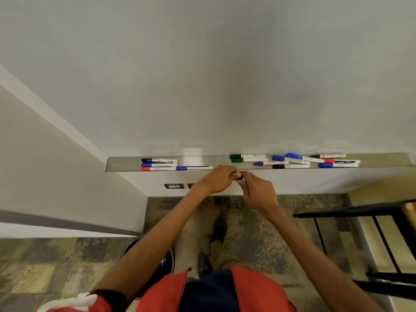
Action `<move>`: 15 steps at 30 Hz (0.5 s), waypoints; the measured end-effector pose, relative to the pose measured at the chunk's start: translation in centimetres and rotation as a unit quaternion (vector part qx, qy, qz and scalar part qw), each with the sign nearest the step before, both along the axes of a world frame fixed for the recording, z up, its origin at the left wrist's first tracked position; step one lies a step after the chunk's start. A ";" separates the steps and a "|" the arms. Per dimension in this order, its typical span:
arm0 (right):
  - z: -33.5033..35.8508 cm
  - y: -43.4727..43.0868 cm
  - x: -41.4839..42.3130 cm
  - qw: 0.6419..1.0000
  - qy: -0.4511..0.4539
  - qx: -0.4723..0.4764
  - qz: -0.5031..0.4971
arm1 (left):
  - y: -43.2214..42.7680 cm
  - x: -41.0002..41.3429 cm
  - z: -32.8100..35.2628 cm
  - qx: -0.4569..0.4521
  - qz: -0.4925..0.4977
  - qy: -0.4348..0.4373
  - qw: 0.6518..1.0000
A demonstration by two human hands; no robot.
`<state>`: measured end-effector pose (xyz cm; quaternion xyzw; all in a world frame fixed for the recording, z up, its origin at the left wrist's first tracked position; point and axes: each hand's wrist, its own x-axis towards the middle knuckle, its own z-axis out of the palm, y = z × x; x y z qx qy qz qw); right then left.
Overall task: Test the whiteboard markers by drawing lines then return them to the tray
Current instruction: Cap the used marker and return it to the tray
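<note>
A blank whiteboard [225,75] fills the upper view, with a metal tray [121,164] along its lower edge. Markers lie in the tray: a black-capped one [158,160], a blue one [157,164], a red one [155,169] and another blue one [193,168] on the left, several more on the right [292,161]. Just in front of the tray, my left hand [216,180] and my right hand [258,192] meet on a small dark marker [238,176]. Both hands are closed on it, and most of it is hidden by my fingers.
A black bin [164,262] stands on the patterned carpet under my left forearm. A black chair or stool frame [360,215] is at the right. A white side wall [56,176] runs along the left. Dark wall sockets [173,186] sit below the tray.
</note>
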<state>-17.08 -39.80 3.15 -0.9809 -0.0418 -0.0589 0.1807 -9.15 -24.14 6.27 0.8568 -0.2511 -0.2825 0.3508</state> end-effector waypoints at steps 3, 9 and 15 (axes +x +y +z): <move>0.3 -0.2 -1.1 0.999 0.048 0.005 -0.014 | -0.1 -0.9 0.3 -0.006 -0.005 -0.002 1.000; 4.4 -0.1 -4.3 1.000 0.017 -0.005 -0.019 | 0.6 -4.7 4.8 -0.050 -0.001 -0.081 0.995; 4.3 -0.3 -4.5 0.996 -0.049 0.051 -0.053 | 0.5 -5.9 5.1 -0.127 0.069 -0.108 0.984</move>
